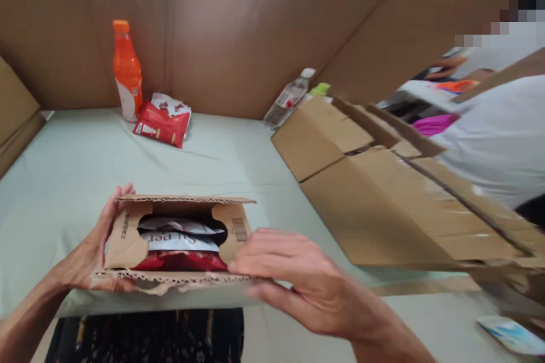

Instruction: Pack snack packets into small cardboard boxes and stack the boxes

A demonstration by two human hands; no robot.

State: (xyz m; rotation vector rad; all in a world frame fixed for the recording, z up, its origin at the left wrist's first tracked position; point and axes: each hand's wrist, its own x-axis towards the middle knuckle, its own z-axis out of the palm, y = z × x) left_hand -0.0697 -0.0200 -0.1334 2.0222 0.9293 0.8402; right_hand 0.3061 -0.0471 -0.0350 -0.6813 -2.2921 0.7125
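A small cardboard box (pixel 239 231) faces me with its top open, near the table's front edge. Inside it lie a white packet (pixel 179 241) with printed letters and a red packet (pixel 183 261). My left hand (pixel 96 249) grips the box's left end, fingers behind and thumb along the front flap. At the right end, my right hand (pixel 293 272) has its fingers bent over the side flap and the torn front edge; it is slightly blurred. The thumb shows below that edge.
An orange drink bottle (pixel 126 76) stands by the back cardboard wall (pixel 221 28), beside red and white packets (pixel 164 123). A clear bottle (pixel 289 99) leans behind a large cardboard box (pixel 361 204) at the right. A person in white (pixel 502 136) is beyond it.
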